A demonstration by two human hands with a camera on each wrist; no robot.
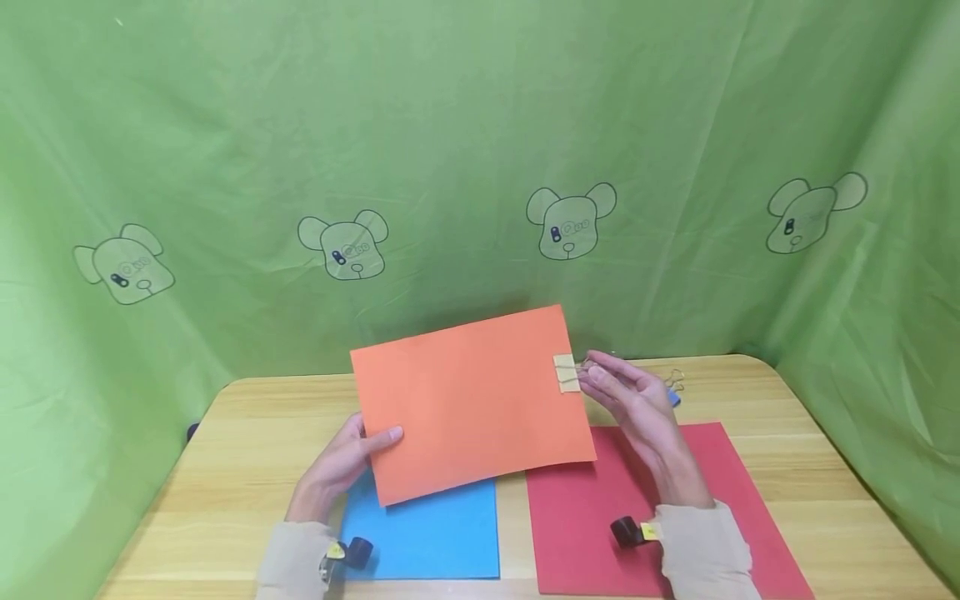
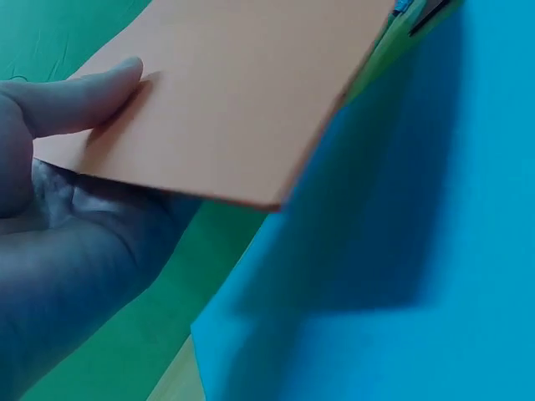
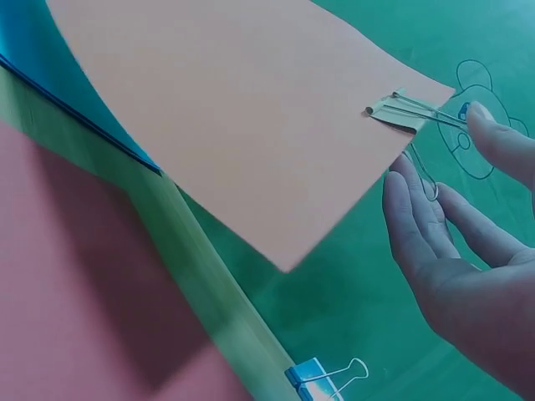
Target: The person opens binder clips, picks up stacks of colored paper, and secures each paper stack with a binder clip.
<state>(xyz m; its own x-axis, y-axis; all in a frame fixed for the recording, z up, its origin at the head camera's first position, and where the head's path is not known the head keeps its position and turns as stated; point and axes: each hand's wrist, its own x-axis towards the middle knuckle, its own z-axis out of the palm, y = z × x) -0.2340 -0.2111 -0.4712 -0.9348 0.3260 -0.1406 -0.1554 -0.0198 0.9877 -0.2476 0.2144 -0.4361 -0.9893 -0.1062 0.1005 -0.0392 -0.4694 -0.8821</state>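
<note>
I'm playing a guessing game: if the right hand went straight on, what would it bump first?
Probably the yellow clip: the right hand pinches its handles. Next comes the orange paper, though depth is unclear.

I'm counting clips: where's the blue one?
At right in the head view, the blue clip lies on the table just beyond the red paper.

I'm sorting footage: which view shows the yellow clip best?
The right wrist view: the yellow clip looks largest there, on the orange sheet and pinched by the right hand. The head view shows it smaller; the left wrist view doesn't show it.
</note>
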